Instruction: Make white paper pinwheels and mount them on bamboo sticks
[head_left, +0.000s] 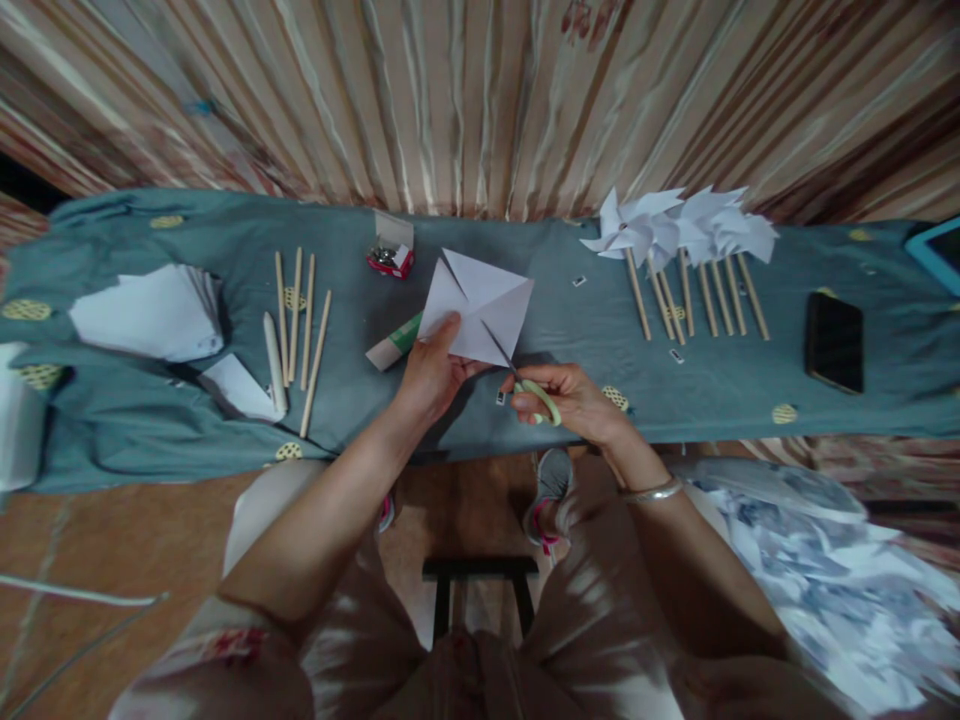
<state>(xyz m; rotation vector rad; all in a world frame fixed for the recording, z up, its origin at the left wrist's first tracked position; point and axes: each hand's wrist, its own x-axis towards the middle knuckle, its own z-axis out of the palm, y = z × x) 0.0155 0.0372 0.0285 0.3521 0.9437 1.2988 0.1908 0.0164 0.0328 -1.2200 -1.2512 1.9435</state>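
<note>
A square sheet of white paper [495, 290] is pinched in my left hand [435, 372], its thumb on top near the lower left edge. Creases cross the sheet, and a slit runs in from its upper left corner. My right hand [559, 400] grips scissors [538, 398] with pale green handles. Their blades lie across the paper's lower right part, pointing toward its middle. Below the sheet's left edge a green and white box [394, 342] lies partly covered. A small red box [391, 260] holding shiny metal pieces stands open just beyond it.
Several wooden sticks [304, 320] and a stack of white paper [150, 312] lie to the left. Finished paper pinwheels on sticks [679, 235] lie at the back right, near a phone [835, 342]. A bag of white paper pieces [832, 570] stands below the table's right side.
</note>
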